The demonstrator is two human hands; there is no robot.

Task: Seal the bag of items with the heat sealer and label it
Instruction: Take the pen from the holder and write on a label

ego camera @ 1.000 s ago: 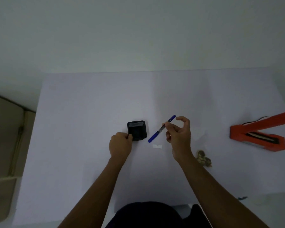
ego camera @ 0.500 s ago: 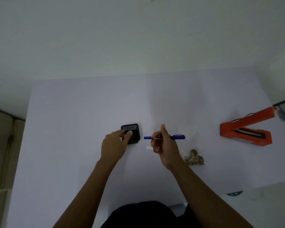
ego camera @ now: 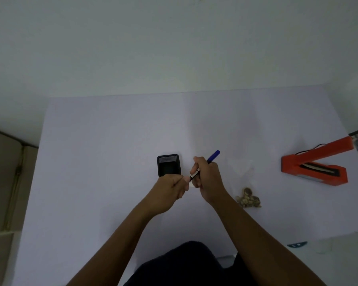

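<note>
My right hand (ego camera: 209,179) grips a blue pen (ego camera: 213,156), whose blue end points up and to the right. My left hand (ego camera: 167,191) has come up against it and pinches the pen's lower end with curled fingers. A small white label (ego camera: 192,185) lies on the table under the two hands, mostly hidden. The clear bag (ego camera: 241,168) with brownish items (ego camera: 248,200) at its near end lies just right of my right wrist. The orange heat sealer (ego camera: 314,170) stands at the right with its arm raised.
A black mesh holder (ego camera: 168,165) stands just beyond my left hand. The pale table (ego camera: 103,162) reaches to the wall at the back. A cable runs behind the sealer. A small dark blue object (ego camera: 297,244) lies at the near right edge.
My left hand left the black holder and moved right to the pen's lower end. My right hand turned the pen from level to slanting up-right.
</note>
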